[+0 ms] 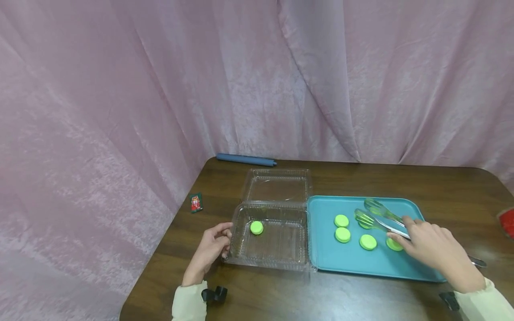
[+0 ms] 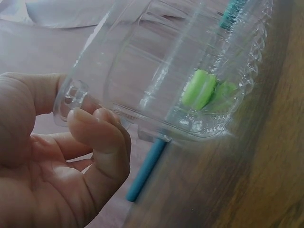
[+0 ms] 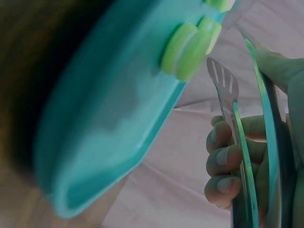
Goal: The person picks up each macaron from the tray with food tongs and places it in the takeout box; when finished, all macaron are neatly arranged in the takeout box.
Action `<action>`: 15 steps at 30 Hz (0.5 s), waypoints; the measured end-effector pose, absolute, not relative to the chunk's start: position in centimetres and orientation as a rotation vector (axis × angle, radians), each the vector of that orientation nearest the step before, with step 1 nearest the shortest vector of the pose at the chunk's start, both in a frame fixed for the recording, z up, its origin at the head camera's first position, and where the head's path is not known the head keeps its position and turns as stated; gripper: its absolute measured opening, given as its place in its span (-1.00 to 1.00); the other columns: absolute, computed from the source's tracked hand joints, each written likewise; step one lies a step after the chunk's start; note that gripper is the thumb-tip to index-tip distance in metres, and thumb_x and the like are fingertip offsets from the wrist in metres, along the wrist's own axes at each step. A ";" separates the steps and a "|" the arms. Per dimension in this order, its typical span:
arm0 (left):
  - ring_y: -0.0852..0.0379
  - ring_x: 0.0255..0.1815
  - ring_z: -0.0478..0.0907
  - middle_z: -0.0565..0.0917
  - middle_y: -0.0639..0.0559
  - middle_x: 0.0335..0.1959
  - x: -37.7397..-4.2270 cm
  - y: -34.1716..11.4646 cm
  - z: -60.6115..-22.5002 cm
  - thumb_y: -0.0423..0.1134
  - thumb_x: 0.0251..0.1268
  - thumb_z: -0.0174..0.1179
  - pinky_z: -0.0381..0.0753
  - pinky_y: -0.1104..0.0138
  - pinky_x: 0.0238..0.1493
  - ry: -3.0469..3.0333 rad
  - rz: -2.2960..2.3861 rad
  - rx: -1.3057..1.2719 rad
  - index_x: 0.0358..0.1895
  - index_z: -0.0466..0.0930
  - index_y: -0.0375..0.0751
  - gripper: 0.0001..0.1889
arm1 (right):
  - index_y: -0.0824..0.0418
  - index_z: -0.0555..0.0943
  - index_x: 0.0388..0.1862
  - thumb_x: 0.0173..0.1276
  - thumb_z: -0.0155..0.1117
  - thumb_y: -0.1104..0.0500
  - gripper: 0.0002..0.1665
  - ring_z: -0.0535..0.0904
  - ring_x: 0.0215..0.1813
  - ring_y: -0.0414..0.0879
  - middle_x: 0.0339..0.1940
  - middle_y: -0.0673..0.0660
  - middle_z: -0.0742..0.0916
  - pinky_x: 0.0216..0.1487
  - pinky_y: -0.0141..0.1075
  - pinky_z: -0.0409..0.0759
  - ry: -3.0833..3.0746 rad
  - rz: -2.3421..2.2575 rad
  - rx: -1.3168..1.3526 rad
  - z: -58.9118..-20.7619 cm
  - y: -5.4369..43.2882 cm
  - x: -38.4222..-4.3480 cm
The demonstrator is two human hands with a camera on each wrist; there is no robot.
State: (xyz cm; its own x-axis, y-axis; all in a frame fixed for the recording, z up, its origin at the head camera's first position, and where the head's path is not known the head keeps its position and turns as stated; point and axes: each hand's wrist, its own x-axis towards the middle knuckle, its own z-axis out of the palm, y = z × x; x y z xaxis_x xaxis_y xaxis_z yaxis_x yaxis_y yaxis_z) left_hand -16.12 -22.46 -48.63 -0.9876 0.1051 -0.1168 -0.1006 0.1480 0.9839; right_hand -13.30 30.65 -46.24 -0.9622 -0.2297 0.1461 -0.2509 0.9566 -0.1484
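Macarons [image 1: 342, 235], all bright green, sit in two places, and we can see at least five on the blue tray [image 1: 341, 261]. One more sits in the clear box [image 1: 281, 249], a bit toward 10 o'clock from the middle. The box is at 9 o'clock from the tray, and their edges look as if they overlap. Its clear lid [image 1: 277, 189] is folded back at 12 o'clock.

We see the left hand [image 1: 210, 247] at the box's 9 o'clock side, and it pinches the clear edge with bent fingers. The right hand [image 1: 435, 245] is at 3 o'clock on the tray, with its fingers curled around the tongs [image 1: 389, 228]. The two tong arms are apart, and their tips point to 10 o'clock. One macaron is under the nearer tip, but we cannot tell if they touch.

On the brown table [image 1: 345, 298], a blue roll [image 1: 246, 159] lies at 11 o'clock from the box. A small green and red packet [image 1: 196, 203] is at 10 o'clock from the box. We spot something red [image 1: 507, 221] at 3 o'clock, cut off by the view. A pink curtain [image 1: 257, 89] hangs at 12 o'clock.
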 end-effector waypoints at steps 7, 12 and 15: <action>0.14 -0.52 0.37 0.46 -0.15 -0.25 -16.1 -22.5 -48.6 -0.65 0.11 -0.08 0.38 0.43 -0.62 2.249 1.965 0.010 0.27 0.43 -0.56 -0.44 | 0.36 0.55 -0.17 0.29 0.40 -0.16 -0.42 0.41 -0.62 -0.08 -0.61 -0.01 0.51 -0.68 -0.09 0.34 -2.959 0.246 0.387 -46.9 30.9 -12.9; 0.14 -0.52 0.37 0.46 -0.15 -0.24 -16.1 -22.5 -48.5 -0.64 0.11 -0.08 0.37 0.44 -0.62 2.250 1.959 0.013 0.28 0.42 -0.56 -0.44 | 0.32 0.59 -0.18 0.28 0.43 -0.11 -0.50 0.39 -0.64 -0.08 -0.63 -0.02 0.52 -0.71 -0.09 0.32 -2.928 0.237 0.411 -47.0 30.9 -12.8; 0.14 -0.51 0.37 0.46 -0.15 -0.23 -16.2 -22.4 -48.5 -0.64 0.12 -0.08 0.37 0.44 -0.62 2.252 1.948 0.018 0.29 0.42 -0.55 -0.43 | 0.33 0.60 -0.16 0.30 0.41 -0.11 -0.49 0.38 -0.66 -0.08 -0.64 -0.04 0.51 -0.72 -0.09 0.30 -2.907 0.237 0.427 -47.0 30.8 -12.8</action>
State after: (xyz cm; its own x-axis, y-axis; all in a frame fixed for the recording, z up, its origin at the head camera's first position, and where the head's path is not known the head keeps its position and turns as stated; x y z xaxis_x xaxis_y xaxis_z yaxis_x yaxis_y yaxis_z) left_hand -16.17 -22.44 -48.53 -0.9866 0.1156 -0.1150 -0.0972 0.1497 0.9839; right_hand -12.79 30.83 -46.95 -0.9397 -0.2672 0.2135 -0.2983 0.9457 -0.1291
